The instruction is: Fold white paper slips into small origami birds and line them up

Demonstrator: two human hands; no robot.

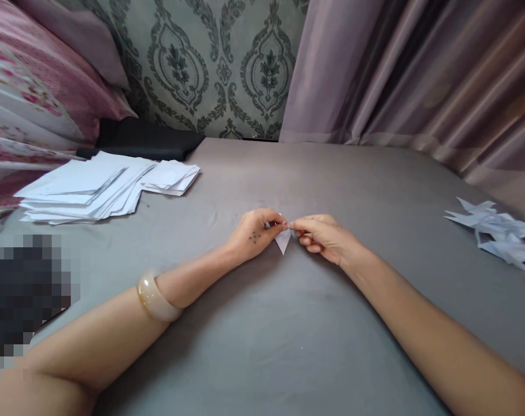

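Observation:
A small piece of folded white paper (283, 242) is held up between my two hands near the middle of the view, its pointed tip hanging downward. My left hand (257, 232) pinches it from the left with thumb and fingers. From the right, my right hand (321, 236) pinches at its upper edge, thumb and forefinger together and the other fingers curled in. Fingertips cover the upper part of the folded paper. Both hands are just above the grey sheet (262, 323).
White paper sheets (84, 190) lie stacked at the left, with a smaller stack of paper squares (171, 175) beside them. Several folded paper shapes (501, 234) are heaped at the far right. Behind are a black cloth (145, 137), patterned wall (223, 69) and purple curtain (353, 69).

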